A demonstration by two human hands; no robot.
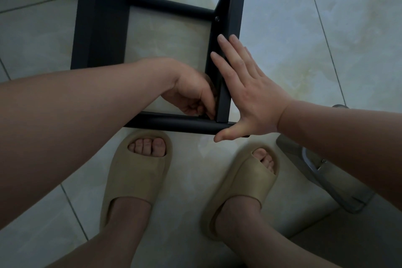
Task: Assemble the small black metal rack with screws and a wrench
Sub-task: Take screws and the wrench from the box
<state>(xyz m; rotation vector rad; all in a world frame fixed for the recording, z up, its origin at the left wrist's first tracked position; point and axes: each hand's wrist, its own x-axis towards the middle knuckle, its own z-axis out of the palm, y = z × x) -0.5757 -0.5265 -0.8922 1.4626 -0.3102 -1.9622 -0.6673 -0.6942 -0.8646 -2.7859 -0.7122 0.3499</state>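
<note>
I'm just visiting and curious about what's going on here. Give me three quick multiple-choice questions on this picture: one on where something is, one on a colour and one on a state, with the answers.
1. Where is the right hand?
A. Flat on the floor
B. Flat against the outer face of the black rack's right side piece
C. On a slipper

2. What colour are the slippers?
A. Beige
B. Red
C. Blue

3. How are the left hand's fingers?
A. Spread flat
B. Curled at the rack's inner near corner
C. Raised well clear of the rack

Answers:
1 B: its straight fingers and palm lie along that piece.
2 A: both are sandy beige.
3 B: they bunch where the side piece meets the near tube.
</note>
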